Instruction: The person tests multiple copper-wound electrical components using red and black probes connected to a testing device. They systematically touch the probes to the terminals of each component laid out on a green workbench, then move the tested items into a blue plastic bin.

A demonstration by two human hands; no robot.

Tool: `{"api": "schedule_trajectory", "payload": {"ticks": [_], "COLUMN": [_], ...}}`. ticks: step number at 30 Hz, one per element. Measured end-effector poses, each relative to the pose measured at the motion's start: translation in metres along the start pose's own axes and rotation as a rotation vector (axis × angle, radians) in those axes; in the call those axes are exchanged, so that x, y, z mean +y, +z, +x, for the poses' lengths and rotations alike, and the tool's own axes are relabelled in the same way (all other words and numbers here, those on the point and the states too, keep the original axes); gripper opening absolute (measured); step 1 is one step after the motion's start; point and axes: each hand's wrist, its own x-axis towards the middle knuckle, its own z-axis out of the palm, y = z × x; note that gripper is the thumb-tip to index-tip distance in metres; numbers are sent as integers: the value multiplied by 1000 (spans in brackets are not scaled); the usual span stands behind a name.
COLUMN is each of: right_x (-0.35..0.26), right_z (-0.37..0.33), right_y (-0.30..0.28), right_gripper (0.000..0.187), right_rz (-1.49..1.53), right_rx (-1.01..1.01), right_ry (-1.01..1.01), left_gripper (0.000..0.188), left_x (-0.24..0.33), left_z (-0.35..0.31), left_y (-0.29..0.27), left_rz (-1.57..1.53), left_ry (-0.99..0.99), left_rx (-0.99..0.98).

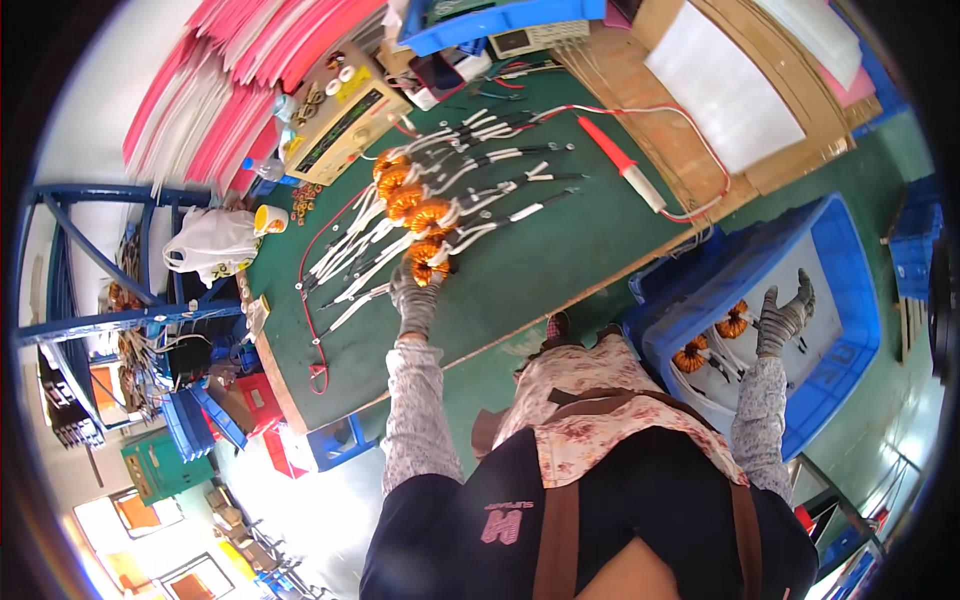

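A row of orange copper-wound toroidal coils (405, 200) with white and black leads lies on the green-topped table. My left hand (414, 300), in a grey glove, grips the nearest toroidal coil (428, 264); its fingertips are partly hidden there. Out to the right, my gloved right hand (784, 318) is over a blue bin (848, 335) with its fingers apart and nothing in them. Beside that hand, inside the bin, are two more coils, one upper (732, 320) and one lower (690, 354), with white leads.
A red and white test probe (622, 165) with its cable lies at the table's right side. Behind the coils stands a beige bench instrument (345, 120). Pink and white sheets (215, 95) are stacked at far left, near a yellow cup (270, 220) and a white plastic bag (212, 243).
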Motion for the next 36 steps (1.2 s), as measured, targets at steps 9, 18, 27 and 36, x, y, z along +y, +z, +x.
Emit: {"api": "schedule_trajectory", "payload": {"ticks": [9,18,27,36], "right_x": [-313,-388,-360,-358], "right_z": [-100,-214,-187,-124], "right_y": [13,85,55,4], "right_gripper": [45,43,27,52], "right_rz": [458,-190,98,1456], "right_rx": [-663,-1354,-1334,-841], "right_ry": [-1195,-1172,-646,166], "left_gripper": [61,69,36,54], "left_x": [-43,-76,-83,86], "left_z": [-12,-70,-45,15], "left_y": [19,-23,-15,-114], "left_rz": [-1000,174,217,-1467], "left_ry": [-176,243,175,-260], "left_rx": [-278,-595,-909,-821]}}
